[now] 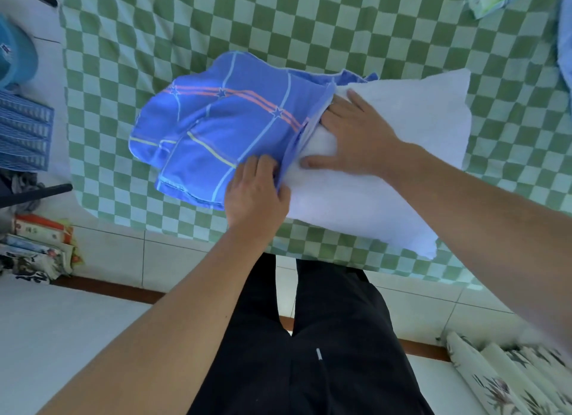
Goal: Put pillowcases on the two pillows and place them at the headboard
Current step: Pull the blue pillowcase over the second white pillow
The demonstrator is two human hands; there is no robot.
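Across the bed [309, 27], under its green checked sheet, lies the white pillow [402, 154], one end tucked into the mouth of the blue case [216, 129], which trails off limp and rumpled to the left. Most of the pillow is bare, so the first casing looks barely begun; a second pillow cannot be made out, and the headboard is out of view. The right hand [356, 135] presses flat on the pillow at the case mouth, fingers spread, their tips slipping under the hem. The left hand [257, 194] is clamped on the near edge of the opening, fingers curled together over the cloth. To do this well, I judge the left should hold the mouth wide and taut while the right feeds the pillow's corner deep toward the closed end, rather than bunching cloth over it. Seating both far corners first should stop the filling from twisting inside.
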